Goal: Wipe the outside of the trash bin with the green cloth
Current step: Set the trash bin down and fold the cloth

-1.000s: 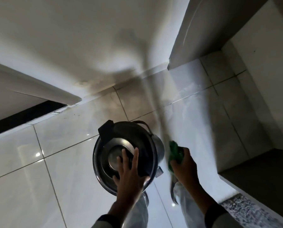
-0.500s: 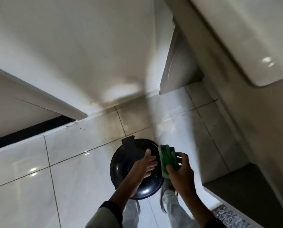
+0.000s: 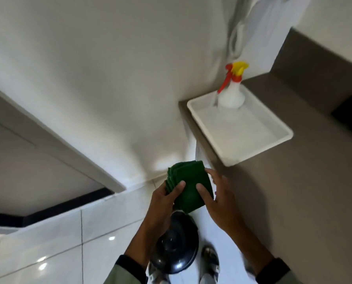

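Observation:
The green cloth [image 3: 188, 184] is folded into a thick pad and held up in front of me, well above the floor. My left hand [image 3: 164, 198] grips its left edge with the thumb on top. My right hand [image 3: 218, 198] holds its right side, thumb pressed on the face. Below the hands the round, dark, shiny trash bin [image 3: 176, 245] stands on the white tiled floor with its lid down, partly hidden by my left forearm. Neither hand touches the bin.
A white tray [image 3: 273, 138] sits on a grey-brown counter [image 3: 304, 191] at the right, carrying a white spray bottle [image 3: 231, 93] with a yellow and red trigger. My feet [image 3: 211, 261] stand beside the bin. A white wall lies ahead.
My view rose from the floor toward the counter. My left hand left the bin lid and joined the right hand on the cloth, which was lifted away from the bin's side.

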